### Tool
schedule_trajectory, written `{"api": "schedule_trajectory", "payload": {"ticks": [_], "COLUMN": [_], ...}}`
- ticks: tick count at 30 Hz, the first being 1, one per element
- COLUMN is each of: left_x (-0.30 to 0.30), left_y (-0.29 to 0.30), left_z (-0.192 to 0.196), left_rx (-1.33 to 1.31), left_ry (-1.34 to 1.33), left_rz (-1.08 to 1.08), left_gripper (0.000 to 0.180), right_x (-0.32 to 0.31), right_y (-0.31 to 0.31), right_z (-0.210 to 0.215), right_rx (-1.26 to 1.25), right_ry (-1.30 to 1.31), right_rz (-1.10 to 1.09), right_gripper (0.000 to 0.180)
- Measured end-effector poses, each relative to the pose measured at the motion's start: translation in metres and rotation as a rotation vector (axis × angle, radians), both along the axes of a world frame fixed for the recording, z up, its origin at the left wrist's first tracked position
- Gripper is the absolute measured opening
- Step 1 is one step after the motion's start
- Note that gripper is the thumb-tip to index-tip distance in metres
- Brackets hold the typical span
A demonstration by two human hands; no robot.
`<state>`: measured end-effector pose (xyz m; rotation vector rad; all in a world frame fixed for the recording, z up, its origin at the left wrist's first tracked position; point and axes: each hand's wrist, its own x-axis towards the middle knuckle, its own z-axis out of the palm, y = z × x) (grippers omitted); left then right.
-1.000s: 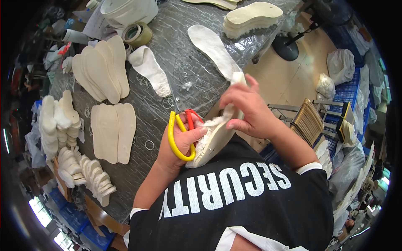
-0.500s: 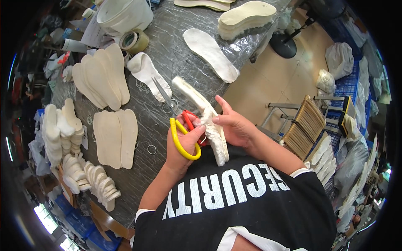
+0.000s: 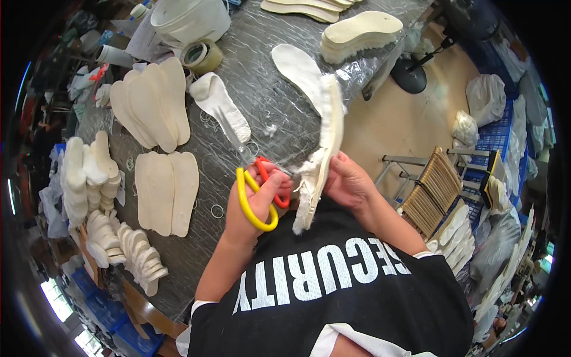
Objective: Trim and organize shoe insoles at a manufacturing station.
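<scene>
My left hand (image 3: 254, 199) is closed round a pair of scissors (image 3: 260, 215) with one yellow and one red handle; the metal blades point away over the table. A pair of fleecy insoles (image 3: 334, 122) stands on edge, white fluff facing left and a cream layer facing right. Its near end looks ragged. My right hand (image 3: 351, 183) grips this pair from the right side, thumb and fingers at its lower half. The red handle is close to the fluff. Beyond, a flat white insole (image 3: 296, 68) is partly hidden by the pair.
On the table (image 3: 250, 65) lie a white insole (image 3: 221, 107), cream insoles (image 3: 157, 104), another flat group (image 3: 166, 193) and thin rings (image 3: 217, 211). Tape rolls (image 3: 202, 56) and a white bucket (image 3: 190, 21) stand behind. Right are a fan base (image 3: 408, 76) and a woven chair (image 3: 432, 184).
The insole pair has swung more upright and to the right. My right hand has gone from open fingers to gripping it. A tuft of fluff now lies on the table.
</scene>
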<state>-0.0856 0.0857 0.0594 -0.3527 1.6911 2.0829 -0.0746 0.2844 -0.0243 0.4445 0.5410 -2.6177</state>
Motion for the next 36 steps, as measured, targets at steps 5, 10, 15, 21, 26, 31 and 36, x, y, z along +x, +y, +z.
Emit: {"api": "schedule_trajectory", "payload": {"ticks": [5, 10, 15, 21, 26, 31, 36], "left_x": [0.014, 0.021, 0.021, 0.020, 0.020, 0.018, 0.017], "left_y": [-0.038, -0.041, -0.041, -0.037, -0.036, -0.037, -0.034], "left_z": [0.025, 0.052, 0.056, 0.058, 0.062, 0.064, 0.062], "left_rx": [-0.907, -0.892, -1.052, -1.080, -1.089, -1.091, -1.088], "left_ry": [0.760, 0.514, 0.600, 0.609, 0.612, 0.598, 0.611], "left_rz": [-0.561, -0.771, -0.865, -0.878, -0.854, -0.890, -0.892], "left_gripper": [0.028, 0.026, 0.023, 0.023, 0.023, 0.022, 0.022], "right_x": [0.002, -0.001, 0.000, 0.002, 0.002, 0.003, 0.003], "right_y": [0.015, 0.019, 0.023, 0.020, 0.021, 0.019, 0.014], "right_z": [0.009, 0.013, 0.011, 0.017, 0.018, 0.019, 0.022], "right_rx": [0.069, 0.141, 0.181, 0.166, 0.162, 0.164, 0.141], "right_ry": [0.112, 0.266, 0.369, 0.389, 0.391, 0.383, 0.370], "right_rz": [-0.160, -0.305, -0.339, -0.339, -0.319, -0.324, -0.289], "right_gripper": [0.042, 0.042, 0.035, 0.032, 0.033, 0.033, 0.032]}}
